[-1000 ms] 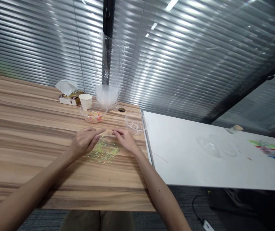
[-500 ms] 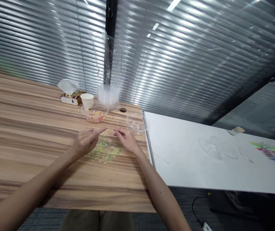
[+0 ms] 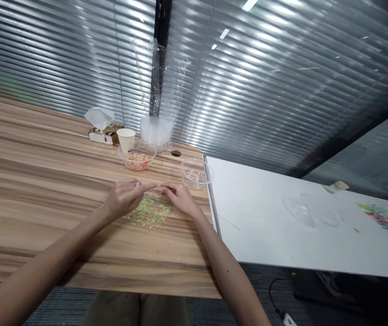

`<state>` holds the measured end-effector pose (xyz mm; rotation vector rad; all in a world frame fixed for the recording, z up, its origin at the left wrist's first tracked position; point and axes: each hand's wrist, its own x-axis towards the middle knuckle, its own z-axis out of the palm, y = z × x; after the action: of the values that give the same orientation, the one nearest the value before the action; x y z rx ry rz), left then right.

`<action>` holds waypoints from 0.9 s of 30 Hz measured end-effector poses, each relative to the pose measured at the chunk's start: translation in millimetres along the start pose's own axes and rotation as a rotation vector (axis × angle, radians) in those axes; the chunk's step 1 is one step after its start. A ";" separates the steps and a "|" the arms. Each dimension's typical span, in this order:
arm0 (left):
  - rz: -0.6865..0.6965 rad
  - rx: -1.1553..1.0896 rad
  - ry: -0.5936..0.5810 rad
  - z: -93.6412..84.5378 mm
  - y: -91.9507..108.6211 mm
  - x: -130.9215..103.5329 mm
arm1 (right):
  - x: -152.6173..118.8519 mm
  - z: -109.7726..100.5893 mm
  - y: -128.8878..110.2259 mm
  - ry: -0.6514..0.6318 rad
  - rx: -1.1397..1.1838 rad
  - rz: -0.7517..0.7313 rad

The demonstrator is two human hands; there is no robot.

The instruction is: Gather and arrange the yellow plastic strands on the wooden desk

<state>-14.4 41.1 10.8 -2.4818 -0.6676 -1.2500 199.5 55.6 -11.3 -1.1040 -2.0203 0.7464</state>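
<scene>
Thin yellow-green clear shreds [image 3: 151, 210] lie spread on the wooden table. Over their left edge is my left hand [image 3: 125, 197], its index finger stretched out to the right and the other fingers curled. My right hand [image 3: 177, 198] is at their upper right, thumb and fingertips pinched; anything between them is too small to make out. The two sets of fingertips nearly meet. Behind them stands a clear bowl [image 3: 137, 156] with small red, orange and yellow pieces. Another clear bowl [image 3: 196, 174] sits beyond my right hand.
A paper cup [image 3: 126, 139], a tissue box [image 3: 104, 135] and bagged stacked bowls [image 3: 156, 132] stand at the back. On the white table [image 3: 255, 217] to the right are clear lids [image 3: 311, 209], a small jar [image 3: 338, 186] and colourful strips [image 3: 384, 215].
My left index fingertip has moved slightly right, closer to my right fingertips. The whole view has shifted a little. The bowls and shreds keep their places.
</scene>
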 end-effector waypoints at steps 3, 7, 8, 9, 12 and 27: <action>-0.009 0.001 -0.034 0.2 -0.7 -1.3 | -0.1 0.4 1.0 -0.015 0.022 0.005; -0.016 -0.013 -0.063 1.0 -0.7 -0.9 | 0.4 0.4 2.0 -0.030 0.039 0.017; -0.007 -0.020 -0.058 1.2 -0.6 -0.5 | 0.6 0.2 1.6 -0.034 0.037 0.014; 0.007 -0.026 -0.052 1.4 -0.5 0.0 | 0.6 -0.2 1.0 -0.037 0.032 0.009; 0.034 -0.047 -0.041 1.8 0.0 1.4 | 0.7 -1.5 -1.5 -0.042 0.019 -0.001; 0.044 -0.001 -0.270 6.4 -0.3 -1.4 | 1.3 -7.0 -5.7 -0.096 -0.014 0.006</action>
<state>-10.9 43.8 5.9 -2.6775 -0.6701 -0.9074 201.9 55.1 -2.4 -1.1011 -2.1058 0.8038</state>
